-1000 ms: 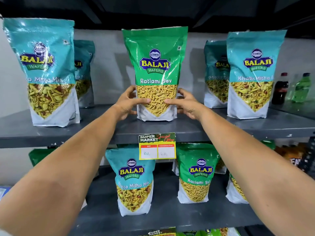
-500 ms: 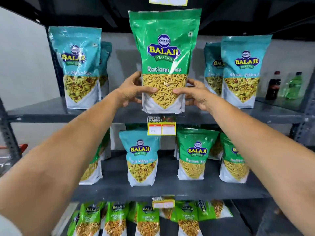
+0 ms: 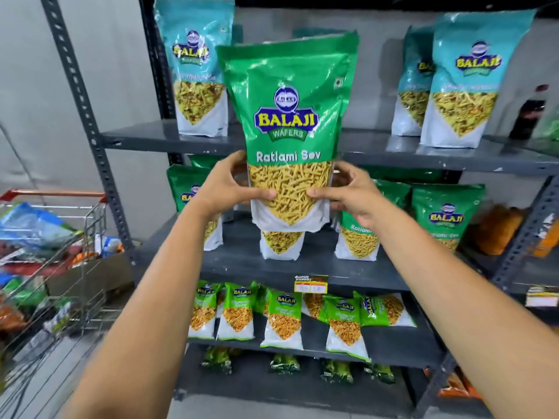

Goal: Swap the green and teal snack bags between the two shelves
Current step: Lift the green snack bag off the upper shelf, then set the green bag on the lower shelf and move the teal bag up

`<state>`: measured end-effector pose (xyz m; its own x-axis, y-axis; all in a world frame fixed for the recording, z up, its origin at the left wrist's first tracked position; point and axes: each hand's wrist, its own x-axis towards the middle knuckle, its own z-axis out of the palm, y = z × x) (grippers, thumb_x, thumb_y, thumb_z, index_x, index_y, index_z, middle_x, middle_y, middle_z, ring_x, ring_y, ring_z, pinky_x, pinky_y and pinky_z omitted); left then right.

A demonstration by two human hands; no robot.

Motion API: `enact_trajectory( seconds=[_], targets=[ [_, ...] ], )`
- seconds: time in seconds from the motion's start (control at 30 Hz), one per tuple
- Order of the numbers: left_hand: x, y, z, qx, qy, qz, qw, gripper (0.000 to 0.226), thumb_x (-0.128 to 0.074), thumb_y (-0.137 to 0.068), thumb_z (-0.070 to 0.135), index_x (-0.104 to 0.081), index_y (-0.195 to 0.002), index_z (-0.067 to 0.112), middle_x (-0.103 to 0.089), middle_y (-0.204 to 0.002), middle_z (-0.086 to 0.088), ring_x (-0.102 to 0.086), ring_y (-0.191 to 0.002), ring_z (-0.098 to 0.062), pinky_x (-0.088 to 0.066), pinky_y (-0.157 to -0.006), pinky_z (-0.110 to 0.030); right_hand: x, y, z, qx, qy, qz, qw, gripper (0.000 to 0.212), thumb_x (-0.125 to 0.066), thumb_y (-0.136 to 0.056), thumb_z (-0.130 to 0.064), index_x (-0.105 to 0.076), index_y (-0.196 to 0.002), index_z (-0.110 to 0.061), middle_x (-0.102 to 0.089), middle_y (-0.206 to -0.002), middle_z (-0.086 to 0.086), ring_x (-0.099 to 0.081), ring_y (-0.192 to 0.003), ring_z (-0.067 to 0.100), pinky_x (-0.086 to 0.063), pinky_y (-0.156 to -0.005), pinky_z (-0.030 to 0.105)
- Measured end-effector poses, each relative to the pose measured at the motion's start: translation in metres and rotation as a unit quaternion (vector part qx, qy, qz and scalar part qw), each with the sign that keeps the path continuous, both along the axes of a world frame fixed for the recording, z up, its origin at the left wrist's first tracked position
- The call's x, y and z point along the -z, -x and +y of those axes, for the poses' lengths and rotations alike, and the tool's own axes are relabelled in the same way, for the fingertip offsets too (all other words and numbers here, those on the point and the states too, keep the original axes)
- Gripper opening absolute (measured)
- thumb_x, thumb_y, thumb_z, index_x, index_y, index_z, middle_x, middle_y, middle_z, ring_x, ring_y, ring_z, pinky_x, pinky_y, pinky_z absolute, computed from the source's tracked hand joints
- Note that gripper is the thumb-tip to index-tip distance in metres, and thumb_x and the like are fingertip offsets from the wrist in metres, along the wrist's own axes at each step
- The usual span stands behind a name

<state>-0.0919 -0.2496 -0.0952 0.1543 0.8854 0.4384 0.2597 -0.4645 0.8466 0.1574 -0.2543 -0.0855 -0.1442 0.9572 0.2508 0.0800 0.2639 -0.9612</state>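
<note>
A large green Ratlami Sev bag (image 3: 289, 116) hangs upright in the air in front of the rack. My left hand (image 3: 230, 189) grips its lower left side and my right hand (image 3: 352, 198) its lower right side. Teal bags stand on the upper shelf (image 3: 145, 137): one at the left (image 3: 196, 74), two at the right (image 3: 462, 83). On the lower shelf (image 3: 242, 267) stand green bags (image 3: 447, 216) and, right behind the held bag, a bag (image 3: 281, 244) whose top and colour are hidden.
A shopping cart (image 3: 51, 255) full of goods stands at the left beside the rack's upright post (image 3: 87, 122). Small green packets (image 3: 284, 319) lie on the shelf below. A dark drink bottle (image 3: 527, 113) stands at the far right of the upper shelf.
Both hands have pulled the green bag off the upper shelf, toward me and downward. The view has backed away, so lower shelves and the cart show.
</note>
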Motion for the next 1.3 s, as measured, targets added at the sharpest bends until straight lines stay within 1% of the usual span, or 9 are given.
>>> enact_trajectory(
  seconds=[0.1,0.27,0.43,0.77,0.9,1.07,1.13,1.23,1.3],
  targets=[
    [0.043,0.024,0.006,0.008,0.049,-0.012,0.999,0.066,-0.089,-0.055,0.009,-0.058,-0.110,0.028,-0.074,-0.105,0.007,-0.072,-0.094,-0.016,-0.059,-0.078,-0.024,0.047,0.026,0.011,0.024,0.019,0.002,1.000,0.056,-0.089,-0.052,-0.007,-0.061,-0.097,-0.025,-0.071,-0.101,-0.002,-0.066,-0.094,0.013,-0.057,-0.072,0.025],
    [0.119,0.075,0.032,-0.033,0.118,0.011,0.992,0.083,-0.095,-0.043,0.030,-0.058,-0.117,0.023,-0.072,-0.111,0.005,-0.072,-0.097,-0.006,-0.057,-0.088,-0.026,0.143,0.081,0.042,0.036,0.071,0.029,0.996,0.058,-0.089,-0.053,-0.005,-0.061,-0.101,-0.022,-0.068,-0.097,-0.009,-0.064,-0.087,0.001,-0.050,-0.071,0.011],
    [0.180,0.109,0.082,-0.069,0.157,0.024,0.985,0.082,-0.086,-0.058,-0.007,-0.051,-0.131,0.009,-0.067,-0.123,-0.004,-0.071,-0.097,-0.004,-0.057,-0.091,-0.028,0.210,0.127,0.102,0.042,0.127,0.028,0.991,0.063,-0.088,-0.056,-0.006,-0.058,-0.111,-0.012,-0.068,-0.103,-0.004,-0.064,-0.095,0.012,-0.054,-0.086,0.027],
    [0.229,0.150,0.178,-0.186,0.166,0.044,0.967,0.076,-0.091,-0.046,0.028,-0.057,-0.114,0.030,-0.069,-0.118,-0.005,-0.065,-0.110,-0.032,-0.055,-0.092,-0.051,0.247,0.183,0.206,0.011,0.136,-0.030,0.990,0.071,-0.079,-0.072,-0.009,-0.045,-0.134,-0.011,-0.056,-0.135,0.009,-0.056,-0.118,0.018,-0.045,-0.105,0.037],
    [0.253,0.136,0.189,-0.201,0.189,-0.019,0.961,0.071,-0.085,-0.068,0.003,-0.050,-0.129,0.012,-0.065,-0.126,-0.010,-0.062,-0.117,-0.029,-0.054,-0.095,-0.042,0.247,0.179,0.217,0.002,0.115,-0.052,0.992,0.054,-0.070,-0.081,-0.005,-0.047,-0.129,-0.009,-0.059,-0.121,-0.002,-0.056,-0.110,0.009,-0.047,-0.090,0.012],
    [0.259,0.098,0.152,-0.414,0.150,0.025,0.897,0.043,-0.081,-0.073,0.042,-0.055,-0.083,0.010,-0.059,-0.075,-0.006,-0.055,-0.069,-0.024,-0.044,-0.063,-0.036,0.248,0.161,0.201,0.113,-0.001,-0.071,0.991,0.026,-0.070,-0.081,-0.008,-0.063,-0.107,-0.008,-0.070,-0.104,0.008,-0.067,-0.095,0.016,-0.057,-0.085,0.029],
    [0.262,0.062,0.138,-0.376,0.165,0.061,0.910,0.038,-0.079,-0.076,0.040,-0.053,-0.068,0.013,-0.055,-0.059,0.001,-0.053,-0.059,-0.024,-0.041,-0.057,-0.033,0.256,0.134,0.181,0.176,-0.017,-0.029,0.984,0.015,-0.072,-0.078,-0.010,-0.066,-0.090,-0.017,-0.070,-0.092,0.008,-0.068,-0.085,0.017,-0.060,-0.073,0.028],
    [0.282,-0.008,0.174,-0.176,0.211,0.161,0.948,0.028,-0.075,-0.079,0.039,-0.061,-0.090,0.016,-0.064,-0.083,0.000,-0.062,-0.081,-0.022,-0.051,-0.073,-0.032,0.276,0.072,0.186,0.360,0.030,0.041,0.932,0.032,-0.076,-0.072,-0.004,-0.056,-0.081,-0.028,-0.064,-0.088,0.013,-0.062,-0.078,0.022,-0.051,-0.062,0.014],
    [0.277,-0.034,0.183,-0.148,0.210,0.156,0.954,0.065,-0.075,-0.077,0.041,-0.050,-0.129,0.009,-0.059,-0.122,-0.011,-0.053,-0.118,-0.029,-0.044,-0.099,-0.034,0.279,0.046,0.199,0.350,0.066,0.064,0.932,0.042,-0.074,-0.070,0.003,-0.051,-0.090,-0.026,-0.057,-0.097,0.013,-0.056,-0.086,0.021,-0.048,-0.070,0.011]
  ],
)
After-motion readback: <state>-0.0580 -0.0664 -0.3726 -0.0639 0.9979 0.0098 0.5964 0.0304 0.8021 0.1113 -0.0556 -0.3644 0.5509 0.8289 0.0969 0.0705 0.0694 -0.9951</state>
